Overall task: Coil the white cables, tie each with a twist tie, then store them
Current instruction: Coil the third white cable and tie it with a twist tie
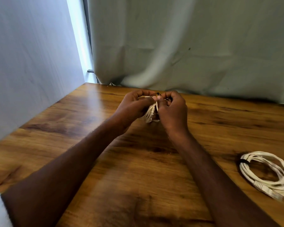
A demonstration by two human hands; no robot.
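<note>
Probably a home: wooden table (138,169) against curtain (187,46).

No text, label, brand, number or sign can be read anywhere in the view.
</note>
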